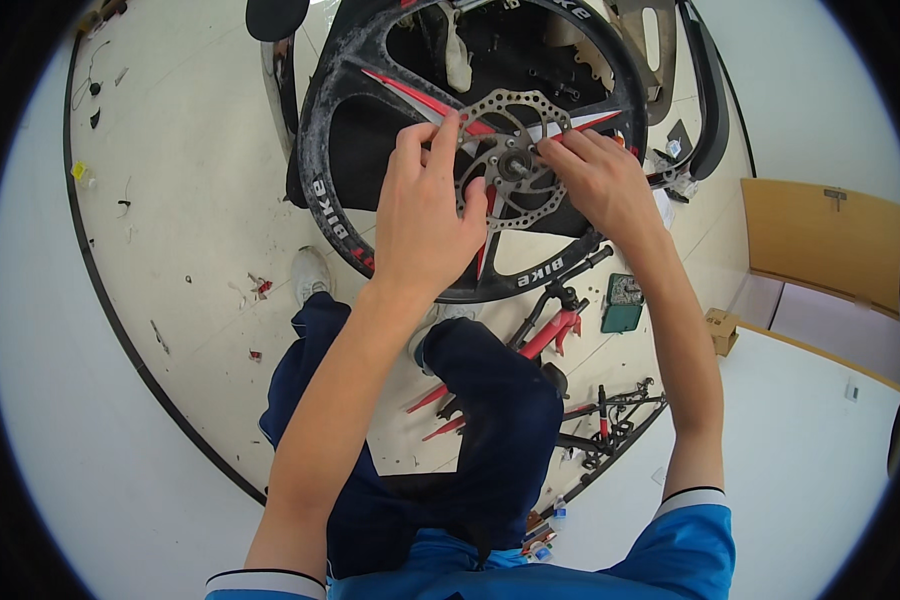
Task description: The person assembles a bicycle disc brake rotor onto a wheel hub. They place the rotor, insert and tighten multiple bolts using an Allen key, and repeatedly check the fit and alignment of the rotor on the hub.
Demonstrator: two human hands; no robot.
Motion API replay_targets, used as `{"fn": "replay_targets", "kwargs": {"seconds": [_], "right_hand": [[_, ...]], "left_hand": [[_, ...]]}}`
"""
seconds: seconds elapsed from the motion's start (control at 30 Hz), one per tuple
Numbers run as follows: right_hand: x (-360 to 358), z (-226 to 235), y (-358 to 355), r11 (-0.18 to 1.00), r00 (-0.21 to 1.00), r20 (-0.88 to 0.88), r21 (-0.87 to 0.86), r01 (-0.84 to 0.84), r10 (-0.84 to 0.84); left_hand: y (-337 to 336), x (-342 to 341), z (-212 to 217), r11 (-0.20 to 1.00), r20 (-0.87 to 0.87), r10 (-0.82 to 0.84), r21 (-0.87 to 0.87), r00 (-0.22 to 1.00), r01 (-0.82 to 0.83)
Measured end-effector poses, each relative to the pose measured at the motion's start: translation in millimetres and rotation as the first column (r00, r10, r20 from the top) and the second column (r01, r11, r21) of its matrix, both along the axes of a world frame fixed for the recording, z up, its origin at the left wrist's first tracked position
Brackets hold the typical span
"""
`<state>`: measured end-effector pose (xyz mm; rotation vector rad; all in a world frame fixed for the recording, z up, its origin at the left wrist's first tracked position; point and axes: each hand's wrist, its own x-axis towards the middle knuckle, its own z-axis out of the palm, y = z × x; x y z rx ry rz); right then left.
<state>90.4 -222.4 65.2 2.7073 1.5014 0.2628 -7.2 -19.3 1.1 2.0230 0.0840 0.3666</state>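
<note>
A black bicycle wheel [320,130] with red and white spoke trim lies in front of me. On its hub sits a silver brake disc [523,213], perforated around its rim. My left hand [420,205] is at the disc's left side, its index finger stretched out and its thumb apart over the disc's edge. Closed fingers of my right hand [602,180] meet on the disc's right side, beside the hub axle [515,165]. Whatever these fingertips pinch, if anything, is too small or hidden to make out.
Beneath the wheel is a black chair-like seat with a dark armrest [708,100]. A red bicycle frame [548,335] and a green case [622,305] lie on the floor, with more black frame parts [610,425] beyond. Scraps dot the left floor; a cardboard box [722,332] stands right.
</note>
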Motion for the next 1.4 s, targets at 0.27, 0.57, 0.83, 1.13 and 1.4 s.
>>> {"fn": "replay_targets", "kwargs": {"seconds": [0.27,0.57,0.83,1.13,1.4], "right_hand": [[20,13,0,0.977,0.993,-0.024,-0.177,-0.118,0.116],[43,15,-1,0.918,0.951,-0.02,-0.256,-0.303,0.308],[15,-11,-13,0.991,0.993,0.01,-0.068,-0.115,0.116],[1,-11,-3,0.978,0.993,-0.115,0.202,0.046,-0.023],[-14,1,5,0.872,0.91,-0.387,0.384,0.304,-0.147]], "left_hand": [[-2,1,1,0.999,-0.004,0.0,-0.039,1.0,0.0],[-2,2,1,0.998,-0.014,0.021,-0.053,1.0,-0.022],[-6,3,-3,0.999,-0.008,0.047,-0.024,0.999,-0.047],[-4,7,0,0.997,0.004,0.051,-0.061,0.999,-0.051],[-9,9,-1,0.991,0.025,0.068,-0.114,0.997,-0.064]]}}
